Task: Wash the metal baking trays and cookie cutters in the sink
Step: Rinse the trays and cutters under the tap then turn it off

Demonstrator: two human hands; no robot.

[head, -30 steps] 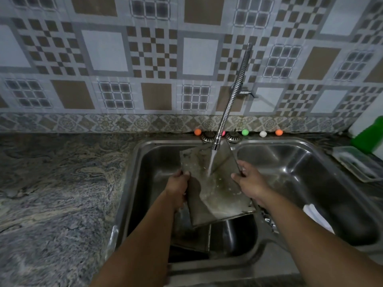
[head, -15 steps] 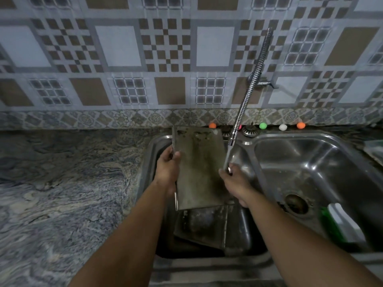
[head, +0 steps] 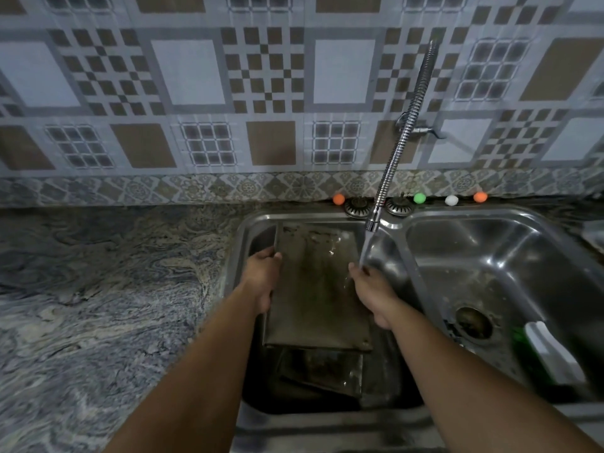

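Since a second ago the baking tray (head: 315,289) has swung from lying tilted under the stream to standing nearly upright over the left basin of the sink (head: 510,223), and the water from the faucet (head: 397,148) now lands just outside its right edge, on the right hand (head: 372,294). Both hands hold the tray by its long sides: the left hand (head: 263,279) is wrapped round the left rim with the thumb on the face, and the right hand curls round the right edge, knuckles toward the camera. Between the two grips the tray's face is dull and streaked. Below the grips, down in the same basin, lies another tray (head: 322,371), dark and wet. No cookie cutters can be made out. To rinse well, the held tray probably wants shifting rightward so the stream strikes its upper face and sheets downward between the hands. Keeping the thumbs clamped matters, since wet metal may slip.
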